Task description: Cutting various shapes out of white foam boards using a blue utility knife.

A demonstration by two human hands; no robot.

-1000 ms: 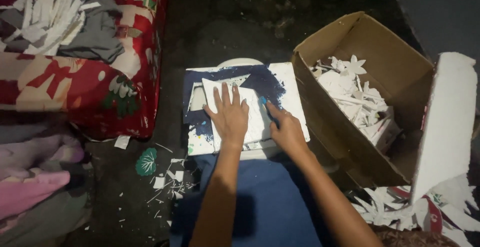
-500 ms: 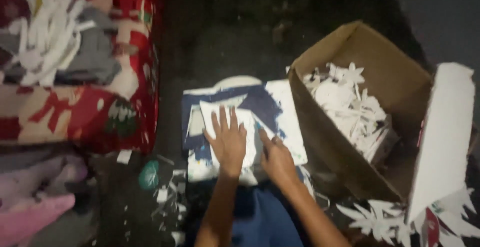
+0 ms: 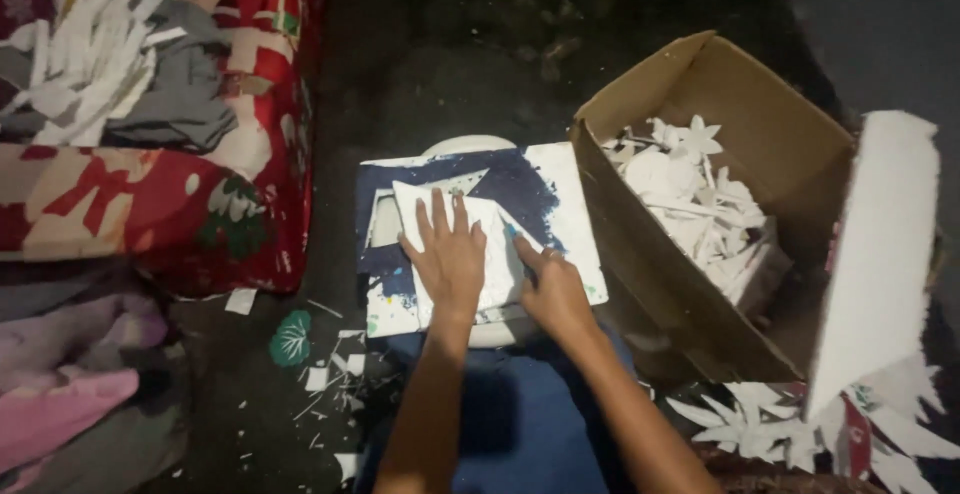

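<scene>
- Head view: the left hand (image 3: 450, 259) is lying flat, fingers spread, pressing down on a white sheet (image 3: 470, 254); its grip is released, palm on the paper, clasping nothing.
- The right hand (image 3: 553, 289) is sitting just beside it at the sheet's right edge, fingers curled around a small light-blue tool (image 3: 518, 234) whose tip is touching the paper; the grip is clenched on that tool.
- The white sheet is lying in the middle of a paint-stained board (image 3: 560, 184), white with a big dark-blue patch, and the board is resting on a round pale object (image 3: 470, 144) that is peeking out above and below it.
- Right of the board, touching its edge, a cardboard box (image 3: 640, 284) is standing open, holding white cut-out shapes (image 3: 700, 194), some like flowers.
- A white foam slab (image 3: 880, 254) is leaning at the box's far right side.
- More white leaf-shaped cut-outs (image 3: 760, 424) are lying on the floor below the box.
- Left, well apart, a red patterned cushion (image 3: 150, 204) is carrying white paper strips (image 3: 90, 44) and a grey cloth (image 3: 180, 94).
- Small white scraps (image 3: 340, 374) and a green leaf cut-out (image 3: 291, 339) are lying on the dark floor near the left arm.
</scene>
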